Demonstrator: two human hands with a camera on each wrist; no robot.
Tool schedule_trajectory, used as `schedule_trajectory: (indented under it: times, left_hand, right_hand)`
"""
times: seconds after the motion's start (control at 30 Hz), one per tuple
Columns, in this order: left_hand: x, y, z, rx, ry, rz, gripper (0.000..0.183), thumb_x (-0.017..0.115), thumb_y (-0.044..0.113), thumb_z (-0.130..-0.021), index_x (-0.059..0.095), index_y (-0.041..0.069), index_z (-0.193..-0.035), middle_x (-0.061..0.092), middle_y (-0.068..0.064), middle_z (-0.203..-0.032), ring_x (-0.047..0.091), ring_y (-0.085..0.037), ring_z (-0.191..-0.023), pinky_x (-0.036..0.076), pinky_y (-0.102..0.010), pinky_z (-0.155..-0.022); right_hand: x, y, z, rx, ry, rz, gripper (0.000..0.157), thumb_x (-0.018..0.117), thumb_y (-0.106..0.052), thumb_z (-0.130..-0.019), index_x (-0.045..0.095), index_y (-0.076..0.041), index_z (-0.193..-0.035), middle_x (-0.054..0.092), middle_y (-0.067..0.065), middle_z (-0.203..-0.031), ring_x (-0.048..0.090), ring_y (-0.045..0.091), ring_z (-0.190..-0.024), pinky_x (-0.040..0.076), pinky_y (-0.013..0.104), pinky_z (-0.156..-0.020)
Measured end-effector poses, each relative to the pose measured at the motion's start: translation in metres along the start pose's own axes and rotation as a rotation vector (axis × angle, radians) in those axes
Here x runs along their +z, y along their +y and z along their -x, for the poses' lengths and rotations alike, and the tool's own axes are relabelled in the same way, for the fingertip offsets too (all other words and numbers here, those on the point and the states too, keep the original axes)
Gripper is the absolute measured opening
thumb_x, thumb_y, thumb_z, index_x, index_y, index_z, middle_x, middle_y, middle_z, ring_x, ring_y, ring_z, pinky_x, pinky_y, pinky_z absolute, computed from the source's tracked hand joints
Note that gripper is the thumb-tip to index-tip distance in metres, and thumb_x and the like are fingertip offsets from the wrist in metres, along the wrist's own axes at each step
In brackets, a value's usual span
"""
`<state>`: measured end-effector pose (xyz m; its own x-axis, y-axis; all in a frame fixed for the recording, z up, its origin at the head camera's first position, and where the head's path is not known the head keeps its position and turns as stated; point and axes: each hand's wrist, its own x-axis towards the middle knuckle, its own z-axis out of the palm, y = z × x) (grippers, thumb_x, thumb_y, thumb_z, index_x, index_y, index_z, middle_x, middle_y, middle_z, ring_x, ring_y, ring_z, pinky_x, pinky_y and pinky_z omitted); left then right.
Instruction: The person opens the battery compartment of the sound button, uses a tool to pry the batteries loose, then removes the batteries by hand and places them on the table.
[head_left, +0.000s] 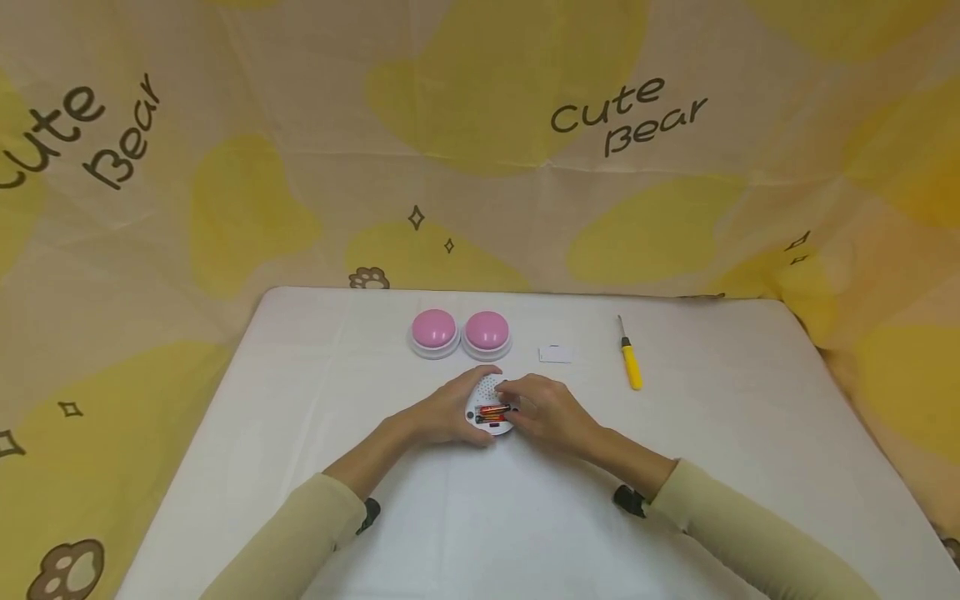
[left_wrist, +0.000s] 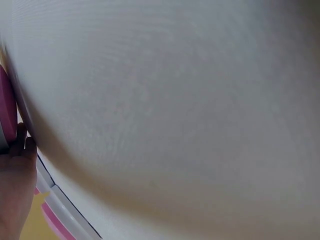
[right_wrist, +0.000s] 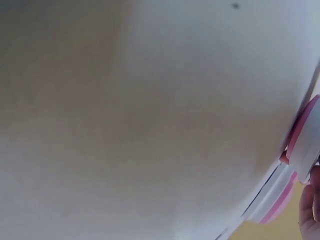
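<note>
A round white push button (head_left: 486, 390) is turned over, its underside with speaker holes facing up and its pink top facing down. My left hand (head_left: 450, 410) grips it by the left side, fingers round the far rim and thumb at the near rim. Two red-and-black batteries (head_left: 492, 412) lie at the open battery slot, slightly askew to each other. Bent over the slot from the right, my right hand (head_left: 551, 414) pinches at the right end of the batteries, index finger raised above the speaker holes. In the right wrist view the push button (right_wrist: 306, 145) shows edge-on beside the fingers.
Two pink-topped push buttons (head_left: 433, 330) stand side by side beyond my hands. A small white cover (head_left: 555, 354) lies to their right, and a yellow-handled screwdriver (head_left: 632, 367) lies farther right. Behind the white table (head_left: 712, 483) hangs a patterned yellow cloth (head_left: 480, 200).
</note>
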<state>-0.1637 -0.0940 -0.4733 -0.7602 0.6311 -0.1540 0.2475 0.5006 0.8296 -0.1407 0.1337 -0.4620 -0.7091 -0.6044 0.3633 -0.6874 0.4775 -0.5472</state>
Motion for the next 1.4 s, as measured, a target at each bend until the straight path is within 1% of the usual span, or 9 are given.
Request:
schedule_trajectory:
  times: [0.17, 0.27, 0.43, 0.63, 0.83, 1.1, 1.27, 1.4]
  left_hand:
    - [-0.001, 0.0, 0.001, 0.006, -0.001, 0.005, 0.096, 0.087, 0.021, -0.073, 0.032, 0.019, -0.152, 0.048, 0.002, -0.138, 0.049, -0.014, -0.114, 0.04, -0.037, -0.102]
    - [-0.001, 0.001, 0.0, 0.006, -0.003, 0.008, 0.095, 0.087, 0.021, -0.073, 0.032, 0.019, -0.151, 0.048, 0.002, -0.137, 0.049, -0.014, -0.114, 0.041, -0.036, -0.102]
    - [-0.001, 0.001, 0.0, 0.012, 0.002, 0.003, 0.095, 0.087, 0.02, -0.073, 0.033, 0.019, -0.151, 0.049, 0.002, -0.135, 0.05, -0.013, -0.112, 0.042, -0.035, -0.101]
    - [0.0, 0.0, -0.001, 0.015, 0.001, 0.007, 0.096, 0.087, 0.02, -0.072, 0.032, 0.018, -0.151, 0.049, 0.002, -0.137, 0.05, -0.014, -0.114, 0.041, -0.036, -0.101]
    - [0.0, 0.0, -0.001, 0.018, -0.001, 0.0, 0.095, 0.087, 0.021, -0.072, 0.033, 0.019, -0.151, 0.048, 0.003, -0.138, 0.048, -0.013, -0.116, 0.04, -0.036, -0.104]
    - [-0.001, 0.004, 0.001, 0.04, 0.002, 0.007, 0.096, 0.087, 0.019, -0.072, 0.032, 0.015, -0.151, 0.046, -0.002, -0.142, 0.047, -0.016, -0.118, 0.038, -0.04, -0.105]
    - [0.0, 0.003, 0.001, 0.032, 0.005, 0.008, 0.096, 0.088, 0.018, -0.072, 0.032, 0.015, -0.151, 0.046, -0.003, -0.143, 0.047, -0.017, -0.121, 0.037, -0.041, -0.108]
    - [0.0, 0.003, 0.0, 0.015, 0.003, 0.011, 0.096, 0.087, 0.02, -0.072, 0.032, 0.016, -0.151, 0.045, -0.002, -0.144, 0.045, -0.017, -0.125, 0.035, -0.042, -0.11]
  right_hand:
    - [0.002, -0.002, -0.002, -0.04, 0.01, 0.052, 0.037, 0.082, 0.0, -0.078, 0.07, -0.001, -0.114, 0.073, 0.005, -0.102, 0.067, 0.016, -0.094, 0.055, 0.028, -0.083]
    - [0.002, -0.003, -0.003, -0.048, 0.017, 0.075, 0.035, 0.082, -0.001, -0.078, 0.071, -0.001, -0.111, 0.073, 0.005, -0.1, 0.068, 0.015, -0.092, 0.056, 0.027, -0.081]
    - [0.002, -0.004, -0.004, -0.045, 0.018, 0.105, 0.032, 0.083, -0.001, -0.078, 0.073, -0.002, -0.108, 0.074, 0.005, -0.098, 0.07, 0.016, -0.09, 0.056, 0.029, -0.081]
    - [0.001, -0.004, -0.004, -0.058, 0.02, 0.116, 0.032, 0.083, 0.0, -0.077, 0.073, -0.002, -0.107, 0.075, 0.004, -0.097, 0.07, 0.016, -0.09, 0.056, 0.03, -0.081]
    - [-0.004, -0.005, -0.004, -0.011, -0.022, 0.066, 0.033, 0.081, 0.0, -0.079, 0.072, -0.002, -0.111, 0.074, 0.005, -0.101, 0.069, 0.015, -0.093, 0.055, 0.031, -0.083]
    - [-0.011, -0.003, -0.002, 0.074, -0.072, -0.001, 0.033, 0.078, -0.002, -0.084, 0.071, -0.005, -0.117, 0.074, 0.001, -0.101, 0.068, 0.014, -0.096, 0.054, 0.034, -0.089]
    - [-0.017, -0.002, -0.001, 0.091, -0.076, 0.003, 0.035, 0.078, -0.002, -0.084, 0.07, -0.005, -0.118, 0.074, 0.001, -0.102, 0.068, 0.016, -0.1, 0.053, 0.037, -0.091]
    - [-0.022, 0.0, -0.001, 0.097, -0.064, 0.002, 0.034, 0.078, -0.004, -0.084, 0.071, -0.006, -0.117, 0.075, -0.001, -0.1, 0.068, 0.017, -0.101, 0.053, 0.04, -0.091]
